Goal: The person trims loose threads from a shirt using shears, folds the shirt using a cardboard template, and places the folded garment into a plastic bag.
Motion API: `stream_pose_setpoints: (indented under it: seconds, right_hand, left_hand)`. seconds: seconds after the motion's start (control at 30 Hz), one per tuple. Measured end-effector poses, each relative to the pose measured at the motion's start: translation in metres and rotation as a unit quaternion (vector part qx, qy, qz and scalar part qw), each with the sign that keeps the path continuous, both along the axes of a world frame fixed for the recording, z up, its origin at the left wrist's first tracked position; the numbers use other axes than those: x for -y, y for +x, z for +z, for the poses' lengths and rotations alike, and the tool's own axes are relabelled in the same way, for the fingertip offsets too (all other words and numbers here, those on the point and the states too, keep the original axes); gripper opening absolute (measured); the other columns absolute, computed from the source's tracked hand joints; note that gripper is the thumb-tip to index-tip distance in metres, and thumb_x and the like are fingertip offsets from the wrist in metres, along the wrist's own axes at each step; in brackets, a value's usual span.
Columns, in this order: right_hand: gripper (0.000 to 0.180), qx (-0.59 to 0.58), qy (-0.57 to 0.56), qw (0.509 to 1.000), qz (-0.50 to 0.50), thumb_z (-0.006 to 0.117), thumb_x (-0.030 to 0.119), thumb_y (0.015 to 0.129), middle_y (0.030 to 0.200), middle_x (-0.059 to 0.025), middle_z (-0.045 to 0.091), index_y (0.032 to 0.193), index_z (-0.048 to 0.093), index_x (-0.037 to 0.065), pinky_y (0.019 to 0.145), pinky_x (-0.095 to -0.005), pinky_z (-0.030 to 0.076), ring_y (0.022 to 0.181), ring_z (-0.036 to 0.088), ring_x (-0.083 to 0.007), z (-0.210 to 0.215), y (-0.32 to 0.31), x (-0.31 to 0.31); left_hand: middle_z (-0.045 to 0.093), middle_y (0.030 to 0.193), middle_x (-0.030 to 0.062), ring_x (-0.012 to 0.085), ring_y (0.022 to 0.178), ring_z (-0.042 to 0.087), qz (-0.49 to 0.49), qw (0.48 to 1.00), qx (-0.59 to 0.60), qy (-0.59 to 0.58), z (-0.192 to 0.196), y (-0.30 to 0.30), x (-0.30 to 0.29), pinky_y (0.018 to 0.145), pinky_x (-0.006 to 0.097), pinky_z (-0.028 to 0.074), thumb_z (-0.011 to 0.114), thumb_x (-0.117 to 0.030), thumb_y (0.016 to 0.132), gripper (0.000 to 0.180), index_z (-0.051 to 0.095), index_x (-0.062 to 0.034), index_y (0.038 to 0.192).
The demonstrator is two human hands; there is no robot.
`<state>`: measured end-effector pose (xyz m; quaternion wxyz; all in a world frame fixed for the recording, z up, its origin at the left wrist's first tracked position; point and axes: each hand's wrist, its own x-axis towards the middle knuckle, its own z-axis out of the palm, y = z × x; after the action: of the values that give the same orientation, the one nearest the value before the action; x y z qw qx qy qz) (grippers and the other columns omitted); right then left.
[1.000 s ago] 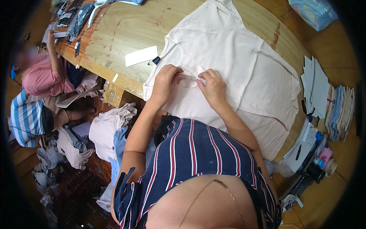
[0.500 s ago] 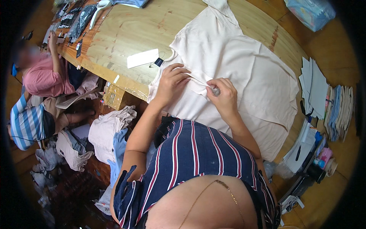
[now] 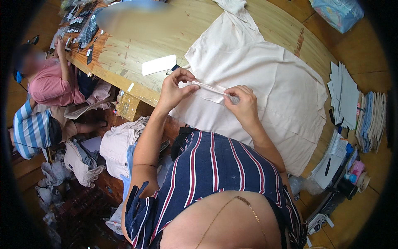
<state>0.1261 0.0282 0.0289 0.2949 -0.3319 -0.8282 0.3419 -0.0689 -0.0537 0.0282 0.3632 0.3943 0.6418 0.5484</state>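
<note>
Both hands at work on the pale garment [image 3: 286, 76], which lies spread across the wooden table [image 3: 137, 45] right in front of the person. The left hand [image 3: 177, 89] pinches one end of a narrow folded strip [image 3: 209, 86] between thumb and forefinger, the other fingers loosely curled. Over to the right hand [image 3: 242, 101] — thumb and bent fingers nipping the strip's other end, a small greyish thing [image 3: 235, 100] tucked against them, too small to make out. The strip runs taut between the two.

What's hidden? The right fingertips are partly behind their own knuckles; a blurred patch covers the table's far left, and the clear bluish bag [image 3: 339, 14] is cut by the upper edge.

Labels: a plain-looking white card [image 3: 159, 65] lies just beside the garment, next to a dark tag [image 3: 175, 68] — any lettering there is too small to read.
</note>
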Motion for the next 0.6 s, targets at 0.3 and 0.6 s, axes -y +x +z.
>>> stream_pose_setpoints:
  seconds: [0.3,0.6]
  right_hand:
    - [0.018,0.012,0.021,1.0,-0.002,0.065,0.006,0.063,0.072,-0.006,0.057,0.08,0.06,0.004,0.066,-0.0295,0.042,0.069,0.054,-0.0196,-0.008,0.005,-0.004]
    - [0.018,0.115,0.065,0.858,-0.497,0.053,0.012,0.079,0.084,-0.0124,0.061,0.093,0.058,0.003,0.069,-0.0314,0.045,0.076,0.059,-0.0242,-0.036,0.201,-0.063]
  left_hand:
    - [0.061,0.081,0.0074,0.0131,0.076,0.058,-0.031,0.98,-0.195,-0.016,0.007,0.006,-0.007,0.071,0.024,0.045,0.065,0.001,0.066,0.018,0.059,0.0017,0.083]
    - [0.056,0.069,0.0047,0.0106,0.061,0.05,0.122,0.979,-0.158,-0.031,-0.047,0.021,0.011,0.057,0.021,0.041,0.06,0.0,0.073,0.024,0.056,-0.0006,0.097]
